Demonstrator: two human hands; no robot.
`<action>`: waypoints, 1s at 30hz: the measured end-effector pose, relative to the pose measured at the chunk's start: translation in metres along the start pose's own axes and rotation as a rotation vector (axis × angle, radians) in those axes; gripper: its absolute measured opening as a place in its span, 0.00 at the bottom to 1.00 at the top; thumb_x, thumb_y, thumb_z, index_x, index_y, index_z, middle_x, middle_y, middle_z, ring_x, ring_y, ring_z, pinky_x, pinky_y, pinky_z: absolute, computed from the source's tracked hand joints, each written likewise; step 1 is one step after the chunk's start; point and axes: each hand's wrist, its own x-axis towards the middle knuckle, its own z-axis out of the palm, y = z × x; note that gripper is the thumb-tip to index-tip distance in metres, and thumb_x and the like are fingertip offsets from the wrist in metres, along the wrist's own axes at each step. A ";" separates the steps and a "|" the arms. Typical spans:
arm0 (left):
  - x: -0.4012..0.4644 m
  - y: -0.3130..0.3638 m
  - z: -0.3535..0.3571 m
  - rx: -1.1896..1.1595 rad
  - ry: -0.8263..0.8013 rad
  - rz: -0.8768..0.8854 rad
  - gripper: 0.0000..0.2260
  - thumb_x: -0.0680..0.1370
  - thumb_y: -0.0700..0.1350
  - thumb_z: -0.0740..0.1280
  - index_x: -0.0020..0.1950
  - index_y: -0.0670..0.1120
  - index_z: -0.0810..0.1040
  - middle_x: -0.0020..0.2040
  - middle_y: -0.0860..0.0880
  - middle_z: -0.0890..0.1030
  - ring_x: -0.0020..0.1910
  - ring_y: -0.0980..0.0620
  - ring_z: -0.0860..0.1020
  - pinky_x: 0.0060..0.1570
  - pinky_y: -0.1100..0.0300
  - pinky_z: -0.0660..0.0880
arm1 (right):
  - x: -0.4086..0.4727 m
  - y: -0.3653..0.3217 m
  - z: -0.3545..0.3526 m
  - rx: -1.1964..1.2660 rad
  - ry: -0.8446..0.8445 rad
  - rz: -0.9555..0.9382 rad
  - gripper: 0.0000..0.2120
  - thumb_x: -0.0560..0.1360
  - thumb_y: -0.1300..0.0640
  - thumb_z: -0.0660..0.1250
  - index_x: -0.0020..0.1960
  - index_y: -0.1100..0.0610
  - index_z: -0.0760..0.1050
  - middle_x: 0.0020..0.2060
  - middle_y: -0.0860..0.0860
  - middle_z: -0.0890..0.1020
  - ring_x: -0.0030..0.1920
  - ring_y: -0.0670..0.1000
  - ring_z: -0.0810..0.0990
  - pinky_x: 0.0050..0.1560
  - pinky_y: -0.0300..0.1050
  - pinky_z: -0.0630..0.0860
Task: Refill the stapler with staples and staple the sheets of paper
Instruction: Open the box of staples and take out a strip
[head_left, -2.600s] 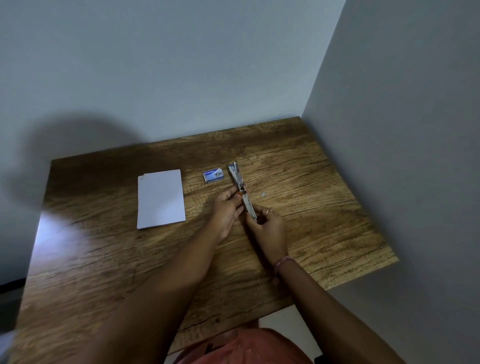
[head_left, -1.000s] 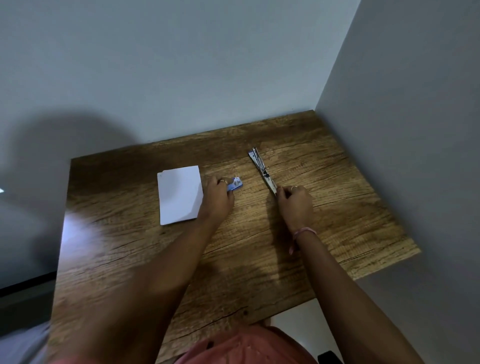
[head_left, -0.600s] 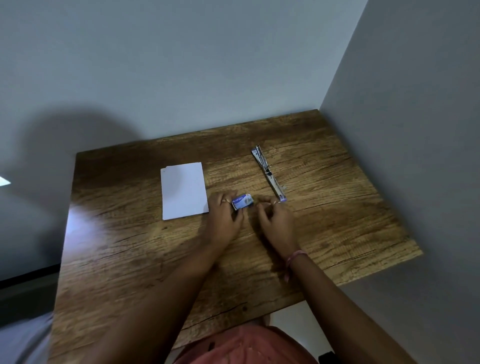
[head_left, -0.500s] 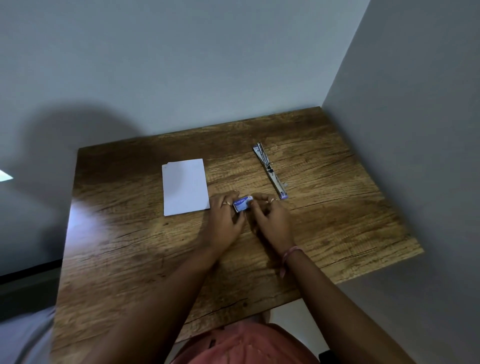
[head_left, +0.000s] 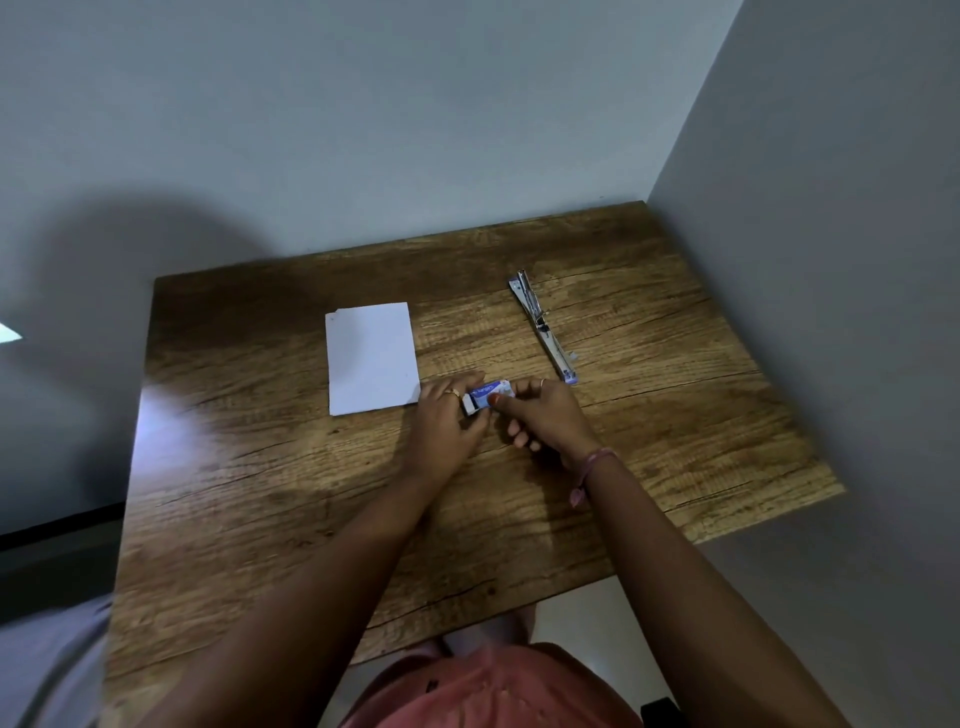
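Head view.

Table: wood-grain top, set into a corner of two grey walls; its far edge and right edge lie against them.

Box: small, blue and white, a staple box by its look. It is held between both hands near the middle of the table, just off the near right corner of the paper. A white inner end is seen protruding at its left end. Whether it rests on the table or is lifted clear cannot be told.

Left hand: fingers closed around the left end of the box; a ring is worn on one finger. The palm faces down, over the table.

Right hand: the box's right end is pinched between thumb and forefinger; the other fingers are curled under the palm. A ring is worn, and a pink band is seen at the wrist.

Stapler: metal, swung fully open into one long strip. It is laid flat toward the far right part of the table, running from the far edge side down toward the right hand. Its near end lies just beside that hand's knuckles, not touched.

Paper: white sheets, stacked, laid flat left of centre. Its near right corner is just beside the left hand.
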 end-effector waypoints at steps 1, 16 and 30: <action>0.000 0.000 0.000 -0.004 -0.011 0.002 0.19 0.75 0.43 0.68 0.66 0.45 0.74 0.63 0.47 0.77 0.64 0.48 0.71 0.60 0.64 0.61 | 0.000 0.000 -0.001 0.013 0.008 0.011 0.11 0.74 0.55 0.70 0.49 0.63 0.77 0.25 0.53 0.78 0.19 0.44 0.73 0.18 0.34 0.64; -0.010 -0.021 -0.014 -0.216 -0.076 -0.046 0.22 0.75 0.39 0.69 0.68 0.45 0.70 0.63 0.47 0.76 0.60 0.56 0.74 0.57 0.74 0.70 | 0.006 0.003 0.000 0.156 0.099 0.060 0.08 0.75 0.57 0.70 0.48 0.62 0.75 0.26 0.54 0.78 0.19 0.45 0.75 0.19 0.34 0.69; -0.012 -0.027 -0.012 -0.312 -0.090 -0.041 0.24 0.75 0.40 0.68 0.70 0.45 0.68 0.68 0.47 0.71 0.62 0.54 0.75 0.58 0.68 0.71 | 0.011 -0.019 0.002 -1.070 -0.009 -0.627 0.12 0.77 0.48 0.63 0.55 0.52 0.78 0.47 0.53 0.83 0.46 0.54 0.81 0.43 0.48 0.77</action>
